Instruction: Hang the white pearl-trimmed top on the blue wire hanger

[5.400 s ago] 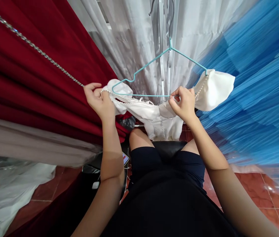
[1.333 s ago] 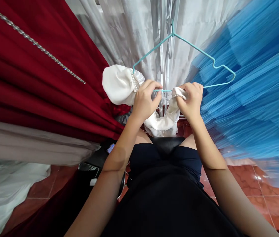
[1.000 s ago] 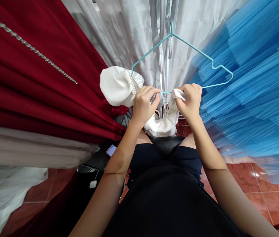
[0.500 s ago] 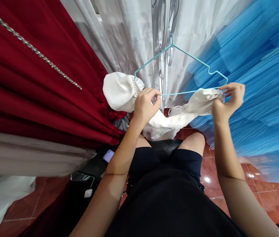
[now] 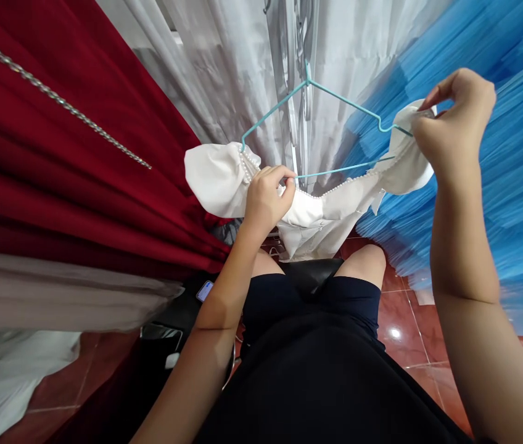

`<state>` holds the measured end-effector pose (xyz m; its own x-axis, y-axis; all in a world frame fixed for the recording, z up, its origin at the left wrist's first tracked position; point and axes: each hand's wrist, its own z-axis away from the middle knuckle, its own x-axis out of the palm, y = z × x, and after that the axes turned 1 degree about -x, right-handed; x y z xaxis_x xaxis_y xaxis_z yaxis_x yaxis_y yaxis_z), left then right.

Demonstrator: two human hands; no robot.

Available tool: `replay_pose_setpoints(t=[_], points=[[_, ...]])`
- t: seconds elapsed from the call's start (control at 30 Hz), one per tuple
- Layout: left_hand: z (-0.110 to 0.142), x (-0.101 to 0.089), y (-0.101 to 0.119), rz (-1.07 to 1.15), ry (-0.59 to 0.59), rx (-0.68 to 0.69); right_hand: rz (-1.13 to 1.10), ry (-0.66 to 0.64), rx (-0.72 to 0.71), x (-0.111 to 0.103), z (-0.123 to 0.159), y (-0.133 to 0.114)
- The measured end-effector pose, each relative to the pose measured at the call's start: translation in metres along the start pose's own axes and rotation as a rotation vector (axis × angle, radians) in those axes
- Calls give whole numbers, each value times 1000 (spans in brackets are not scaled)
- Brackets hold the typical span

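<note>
A light-blue hanger (image 5: 274, 113) is held up in front of me, its top near the middle of the view. On it hangs a white dress (image 5: 305, 209) with puffed sleeves and pearl trim along the neckline. The left sleeve sits over the hanger's left end. My left hand (image 5: 268, 197) is closed, pinching the hanger's bottom bar beside that sleeve. My right hand (image 5: 458, 120) is raised at the right, thumb and fingers pinching the edge of the dress's right sleeve, which now covers the hanger's right end. The lower part of the dress hangs down towards my knees.
Dark red fabric (image 5: 81, 148) with a sparkling chain (image 5: 76, 111) hangs at the left. Layered blue tulle (image 5: 520, 216) fills the right side. White curtains (image 5: 224, 74) hang behind. A phone (image 5: 205, 290) lies on a black surface by my left leg; red tiles (image 5: 395, 314) cover the floor.
My right hand has moved right and up, drawing the right sleeve over the hanger's right end. Earlier it held the sleeve bunched near the middle. My left hand keeps gripping the bottom bar.
</note>
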<state>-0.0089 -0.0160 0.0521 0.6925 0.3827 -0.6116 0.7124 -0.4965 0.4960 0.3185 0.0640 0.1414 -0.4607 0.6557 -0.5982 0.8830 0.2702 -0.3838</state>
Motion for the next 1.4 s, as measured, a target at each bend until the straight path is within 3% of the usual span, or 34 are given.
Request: replay_pose_setpoints(t=[0.13,0.27,0.37,0.43,0.53,0.63,0.73,0.8,0.93,1.03,1.13,1.2,1.27,1.4], points=[[2,1,2,-30,21,10,49,-75,216,13,-17,-21],[4,-2,5,-80,7,10,96,-34,261,28,-19,3],[4,-4,5,-82,-16,17,97,-4,279,22,-10,16],[2,-4,4,-57,-31,15,31,2,211,13,-2,10],[0,-2,2,-9,-58,9,-76,-1,68,3,7,-18],[-1,0,1,2,-51,10,-142,-60,-46,7,11,-47],[0,0,1,-22,-19,17,-128,-130,-86,14,17,-59],[1,0,1,-30,-11,18,-149,-58,-156,16,27,-60],[-1,2,1,-44,-24,-6,-397,205,-454,19,63,-67],[-2,5,3,-76,-3,-15,-480,53,-557,31,90,-75],[0,8,5,-107,25,-5,-470,-258,-458,55,103,-76],[3,9,6,-132,45,0,-424,-363,-341,71,109,-76],[5,10,7,-154,56,-3,-354,-357,-265,84,116,-77],[9,8,6,-143,59,12,-305,-220,-229,94,131,-88]])
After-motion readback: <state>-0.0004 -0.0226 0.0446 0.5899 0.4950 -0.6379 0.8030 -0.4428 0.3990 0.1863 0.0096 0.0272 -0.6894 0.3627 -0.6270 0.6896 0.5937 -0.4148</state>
